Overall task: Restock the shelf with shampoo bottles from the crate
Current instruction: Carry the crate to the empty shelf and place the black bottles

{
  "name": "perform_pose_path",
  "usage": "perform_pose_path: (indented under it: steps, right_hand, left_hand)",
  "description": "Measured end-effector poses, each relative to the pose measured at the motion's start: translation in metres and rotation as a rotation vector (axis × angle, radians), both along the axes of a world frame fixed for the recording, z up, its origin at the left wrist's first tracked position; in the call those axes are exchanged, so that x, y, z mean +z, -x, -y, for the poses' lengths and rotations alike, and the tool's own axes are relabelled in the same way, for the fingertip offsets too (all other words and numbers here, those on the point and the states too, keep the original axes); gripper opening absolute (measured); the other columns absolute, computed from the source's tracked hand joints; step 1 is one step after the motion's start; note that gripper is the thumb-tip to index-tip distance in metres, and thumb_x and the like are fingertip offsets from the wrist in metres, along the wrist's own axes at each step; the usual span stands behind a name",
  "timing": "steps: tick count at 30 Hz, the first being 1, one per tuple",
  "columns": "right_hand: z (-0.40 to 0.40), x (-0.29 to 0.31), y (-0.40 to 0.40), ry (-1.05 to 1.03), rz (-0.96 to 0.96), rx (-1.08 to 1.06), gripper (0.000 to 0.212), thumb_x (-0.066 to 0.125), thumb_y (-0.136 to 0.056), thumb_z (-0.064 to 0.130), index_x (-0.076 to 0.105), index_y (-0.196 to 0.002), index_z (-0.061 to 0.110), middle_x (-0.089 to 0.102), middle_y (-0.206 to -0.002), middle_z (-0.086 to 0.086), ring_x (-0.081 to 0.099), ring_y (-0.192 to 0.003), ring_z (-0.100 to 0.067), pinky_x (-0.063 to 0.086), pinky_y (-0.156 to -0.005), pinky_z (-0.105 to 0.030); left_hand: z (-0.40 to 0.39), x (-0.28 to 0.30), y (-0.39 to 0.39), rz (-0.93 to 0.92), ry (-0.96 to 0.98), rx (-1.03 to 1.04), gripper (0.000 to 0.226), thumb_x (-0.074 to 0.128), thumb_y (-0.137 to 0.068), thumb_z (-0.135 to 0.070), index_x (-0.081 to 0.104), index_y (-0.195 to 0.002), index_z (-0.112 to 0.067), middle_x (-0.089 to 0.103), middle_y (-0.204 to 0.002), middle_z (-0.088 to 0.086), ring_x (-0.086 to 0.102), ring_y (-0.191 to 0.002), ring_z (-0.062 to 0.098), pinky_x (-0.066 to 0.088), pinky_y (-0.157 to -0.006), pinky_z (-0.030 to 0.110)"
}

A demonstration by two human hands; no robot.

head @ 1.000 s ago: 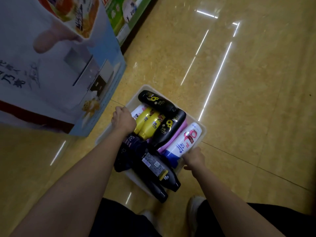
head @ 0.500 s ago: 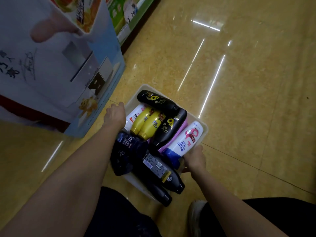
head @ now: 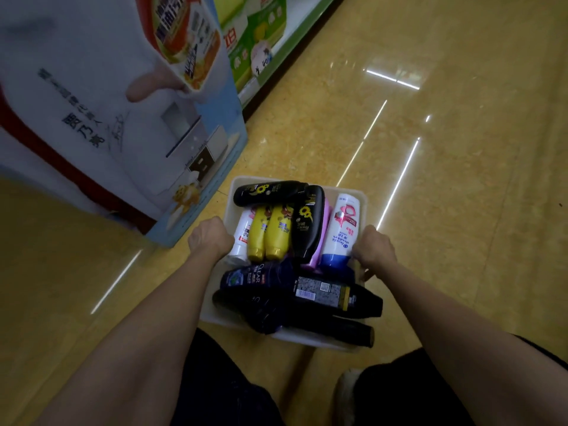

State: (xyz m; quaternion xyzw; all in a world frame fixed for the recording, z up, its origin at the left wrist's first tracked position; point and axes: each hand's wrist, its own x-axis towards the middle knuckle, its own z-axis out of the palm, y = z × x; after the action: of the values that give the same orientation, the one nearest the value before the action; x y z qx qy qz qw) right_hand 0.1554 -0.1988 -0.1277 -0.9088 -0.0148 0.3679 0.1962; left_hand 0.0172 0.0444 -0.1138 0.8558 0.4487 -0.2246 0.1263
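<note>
A white plastic crate (head: 359,193) hangs in front of me above the floor, packed with shampoo bottles lying flat. Two yellow bottles (head: 270,233) sit side by side, black sunflower bottles (head: 307,222) lie beside and behind them, a white bottle with a blue cap (head: 341,229) is on the right, and several dark bottles (head: 295,296) fill the near end. My left hand (head: 210,241) grips the crate's left rim. On the opposite rim my right hand (head: 375,250) holds on, fingers curled over the edge.
A large printed display stand (head: 101,118) rises close on my left. Behind it runs a shelf base with green and white packages (head: 261,41). Glossy yellow floor tiles (head: 445,179) stretch ahead and right. My dark trousers and a shoe (head: 347,392) show below.
The crate has swung round from a slanted position to square in front of me, and both hands have kept their hold on its rims. The display stand now looms closer.
</note>
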Motion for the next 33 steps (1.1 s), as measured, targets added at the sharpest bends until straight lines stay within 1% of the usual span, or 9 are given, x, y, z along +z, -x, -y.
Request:
perform_pose_path:
  steps: [5,8,12,15,20,24,28,31,33]
  right_hand:
    - [0.006,0.092,-0.017,-0.002,0.021,0.073,0.013,0.054,-0.086,0.013,0.048,-0.094,0.006,0.064,-0.091,-0.015,0.062,-0.074,-0.03,0.049,-0.053,-0.03]
    - [0.011,0.169,-0.026,-0.045,-0.016,0.039,0.014,0.055,-0.086,0.013,0.05,-0.096,0.005,0.066,-0.089,-0.015,0.067,-0.072,-0.033,0.058,-0.058,-0.039]
    - [0.015,0.285,-0.046,-0.038,-0.006,0.048,0.009,0.051,-0.088,0.01,0.048,-0.095,0.007,0.064,-0.09,-0.015,0.064,-0.073,-0.031,0.05,-0.049,-0.031]
    - [0.012,0.37,-0.071,-0.055,-0.033,0.03,0.002,0.051,-0.087,0.008,0.05,-0.086,0.006,0.066,-0.086,-0.016,0.069,-0.068,-0.033,0.059,-0.056,-0.043]
    - [0.0,0.487,-0.123,-0.07,-0.003,0.021,0.014,0.053,-0.088,0.006,0.048,-0.075,0.01,0.067,-0.084,-0.018,0.07,-0.072,-0.036,0.06,-0.065,-0.049]
    - [-0.019,0.551,-0.173,-0.042,-0.009,0.006,0.009,0.051,-0.09,0.004,0.052,-0.081,0.003,0.064,-0.074,-0.015,0.07,-0.064,-0.033,0.058,-0.048,-0.036]
    - [-0.037,0.594,-0.226,-0.019,0.073,0.042,0.02,0.05,-0.089,0.006,0.049,-0.069,0.01,0.059,-0.067,-0.008,0.066,-0.062,-0.03,0.052,-0.039,-0.026]
    - [-0.046,0.62,-0.268,-0.02,0.108,0.059,0.014,0.05,-0.085,0.003,0.051,-0.072,0.007,0.068,-0.08,-0.016,0.071,-0.079,-0.036,0.057,-0.059,-0.035]
    - [-0.051,0.631,-0.295,-0.046,0.12,0.021,0.012,0.049,-0.085,0.001,0.054,-0.074,0.004,0.067,-0.077,-0.016,0.071,-0.079,-0.037,0.058,-0.064,-0.043]
  left_hand:
    - [0.006,0.095,-0.007,0.026,0.027,0.011,0.025,0.049,-0.086,-0.006,0.059,-0.108,0.002,0.06,-0.116,0.022,0.057,-0.107,0.038,0.047,-0.077,0.036]
    - [0.009,0.17,-0.014,0.031,0.032,0.003,0.029,0.051,-0.087,-0.008,0.058,-0.113,0.002,0.058,-0.118,0.023,0.056,-0.108,0.038,0.047,-0.08,0.037]
    - [0.01,0.283,-0.034,0.045,0.069,0.019,0.028,0.052,-0.088,-0.009,0.058,-0.112,0.003,0.059,-0.117,0.024,0.056,-0.108,0.04,0.048,-0.084,0.039]
    - [0.007,0.372,-0.057,0.063,0.09,0.022,0.029,0.054,-0.088,-0.012,0.057,-0.113,0.001,0.061,-0.115,0.02,0.058,-0.107,0.037,0.048,-0.08,0.037]
    - [-0.002,0.487,-0.107,0.071,0.055,0.018,0.029,0.052,-0.087,-0.01,0.058,-0.113,0.001,0.06,-0.118,0.021,0.058,-0.107,0.037,0.047,-0.08,0.036]
    - [-0.021,0.55,-0.161,0.095,0.031,-0.019,0.035,0.05,-0.089,-0.013,0.054,-0.122,-0.001,0.056,-0.125,0.021,0.056,-0.114,0.037,0.047,-0.087,0.038]
    - [-0.045,0.593,-0.223,0.113,0.019,-0.042,0.036,0.05,-0.089,-0.014,0.054,-0.122,0.0,0.053,-0.13,0.021,0.052,-0.119,0.038,0.047,-0.091,0.038]
    - [-0.06,0.62,-0.274,0.151,0.017,-0.066,0.034,0.052,-0.09,-0.017,0.057,-0.12,-0.002,0.053,-0.131,0.018,0.054,-0.117,0.037,0.047,-0.089,0.038]
    - [-0.069,0.63,-0.306,0.165,0.01,-0.106,0.032,0.052,-0.09,-0.019,0.059,-0.116,-0.003,0.057,-0.126,0.017,0.058,-0.112,0.035,0.048,-0.082,0.036]
